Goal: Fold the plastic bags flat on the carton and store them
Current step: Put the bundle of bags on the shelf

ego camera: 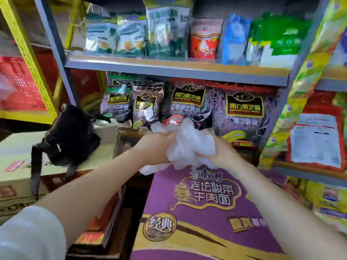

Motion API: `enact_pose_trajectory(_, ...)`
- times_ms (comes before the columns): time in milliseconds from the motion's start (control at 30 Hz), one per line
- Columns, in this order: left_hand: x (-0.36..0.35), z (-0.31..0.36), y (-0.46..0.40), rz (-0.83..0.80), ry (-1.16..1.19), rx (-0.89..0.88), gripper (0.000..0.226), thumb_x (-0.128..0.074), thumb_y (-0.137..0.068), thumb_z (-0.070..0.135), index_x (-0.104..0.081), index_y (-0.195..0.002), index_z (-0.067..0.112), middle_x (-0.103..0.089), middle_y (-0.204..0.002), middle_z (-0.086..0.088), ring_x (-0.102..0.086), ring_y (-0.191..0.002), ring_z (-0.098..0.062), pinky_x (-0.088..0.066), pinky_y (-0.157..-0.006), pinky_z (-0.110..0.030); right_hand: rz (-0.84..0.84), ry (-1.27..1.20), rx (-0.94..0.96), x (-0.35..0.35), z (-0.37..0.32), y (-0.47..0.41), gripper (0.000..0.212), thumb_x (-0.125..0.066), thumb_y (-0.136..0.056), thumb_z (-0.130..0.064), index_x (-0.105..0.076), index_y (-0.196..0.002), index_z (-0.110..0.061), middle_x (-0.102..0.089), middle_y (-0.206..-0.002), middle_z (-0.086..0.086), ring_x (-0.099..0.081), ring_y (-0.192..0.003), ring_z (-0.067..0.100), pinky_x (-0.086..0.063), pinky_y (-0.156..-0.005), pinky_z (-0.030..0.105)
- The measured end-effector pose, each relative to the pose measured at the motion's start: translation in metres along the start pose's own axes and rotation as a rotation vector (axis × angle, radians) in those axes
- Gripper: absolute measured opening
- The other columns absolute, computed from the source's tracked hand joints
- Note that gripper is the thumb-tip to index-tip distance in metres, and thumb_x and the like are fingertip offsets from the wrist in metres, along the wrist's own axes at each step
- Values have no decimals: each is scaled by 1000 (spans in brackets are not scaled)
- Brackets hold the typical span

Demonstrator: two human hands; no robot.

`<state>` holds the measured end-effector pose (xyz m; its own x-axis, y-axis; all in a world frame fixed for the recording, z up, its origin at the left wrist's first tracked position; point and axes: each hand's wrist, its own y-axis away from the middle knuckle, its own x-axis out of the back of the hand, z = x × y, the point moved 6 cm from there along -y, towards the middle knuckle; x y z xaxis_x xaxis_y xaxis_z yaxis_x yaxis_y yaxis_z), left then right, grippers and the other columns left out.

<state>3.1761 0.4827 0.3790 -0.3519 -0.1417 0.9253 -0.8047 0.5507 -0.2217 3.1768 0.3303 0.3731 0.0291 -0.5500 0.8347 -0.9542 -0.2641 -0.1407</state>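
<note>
1. Your left hand (155, 145) and right hand (219, 152) are both out in front of you, and each grip is clamped on the same crumpled wad of clear plastic bags (189, 145).

2. The wad sits between your hands: your left grips it from the 9 o'clock side, your right pinches its lower edge from about 4 o'clock, with fingers curled into the film.

3. The bags are held in the air over the far edge of the purple noodle carton (202, 212), not yet laid on it. A loose tail of film hangs at about 7 o'clock of the wad, down towards the carton's far left corner; I cannot tell whether it touches.

4. The relation that matters: the carton top lies straight below and back towards you, at 6 o'clock from the wad. Its long axis runs away from you, so spread the bags along that line.

5. Neither hand is plainly nearer the carton; your right is lower and over its lid, your left is slightly off its left edge.

6. The wad has no clear long axis yet, so you would likely need to pull your hands apart before flattening.

7. A black bag (69, 139) rests on the pale cartons at 9 o'clock, well apart from your work.
</note>
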Motion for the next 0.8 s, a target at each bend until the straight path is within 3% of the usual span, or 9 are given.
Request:
enact_pose_trajectory(100,-34,-20,-18,-67,19,14,39,-40,-90,31,-44,-123,12,-58,-115,-6,-60,-100,-29,-47,-72,-36,23,-72,-39,-9,8,-20,43,-71,-77,-24,-53,-116,-25,-66,-100,5,-62,-84,27,-47,-63,32)
enact_pose_trajectory(167,-50,-41,-29,-55,80,78,33,-45,-86,26,-49,-117,14,-59,-106,-5,-59,-96,-31,-48,-72,-37,167,-94,-109,4,25,-29,34,-70,-76,-23,-54,-106,-25,-61,-79,-6,-55,-68,16,-41,-52,26)
enact_pose_trajectory(233,-57,-66,-44,18,124,166,39,-50,-79,19,-50,-117,12,-59,-105,-9,-58,-94,-34,-47,-70,-38,332,-94,-174,20,48,-35,25,-66,-74,-28,-53,-94,-20,-53,-67,-6,-48,-61,17,-37,-52,27)
enact_pose_trajectory(333,-52,-97,-81,194,146,216,44,-56,-75,12,-50,-119,10,-59,-106,-14,-57,-95,-35,-34,-66,-33,389,-53,-287,26,75,-47,23,-62,-77,-29,-53,-92,-15,-61,-77,5,-54,-69,23,-42,-61,36)
enact_pose_trajectory(467,-35,-113,-138,555,-17,193,42,-45,-59,3,-63,-97,12,-63,-76,-9,-57,-61,-28,-41,-55,-30,366,-124,-427,21,77,-76,48,-57,-87,-35,-36,-121,-10,-60,-94,8,-57,-83,26,-47,-72,41)
enact_pose_trajectory(600,-79,-106,-181,630,-51,187,36,-48,-66,5,-60,-98,16,-61,-81,-7,-52,-64,-26,-36,-54,-30,391,-182,-544,10,88,-103,61,-51,-91,-34,-18,-135,-9,-50,-89,5,-50,-79,26,-40,-71,38)
enact_pose_trajectory(700,-145,-86,-200,519,25,142,40,-61,-66,4,-52,-104,13,-61,-90,-10,-54,-72,-28,-42,-61,-34,339,-94,-582,-12,103,-110,38,-54,-89,-31,-27,-108,-14,-49,-91,4,-51,-80,27,-37,-66,36)
enact_pose_trajectory(767,-190,-67,-208,223,113,106,47,-66,-71,11,-51,-115,15,-59,-106,-10,-55,-93,-30,-44,-80,-40,293,-40,-576,-25,117,-111,31,-58,-87,-28,-35,-101,-15,-50,-105,5,-51,-88,25,-38,-69,35)
enact_pose_trajectory(800,-210,-59,-210,20,179,119,44,-60,-79,16,-47,-122,19,-54,-119,-8,-49,-108,-30,-37,-93,-42,268,3,-564,-28,121,-109,27,-60,-87,-27,-42,-102,-13,-51,-111,5,-51,-91,23,-39,-71,34)
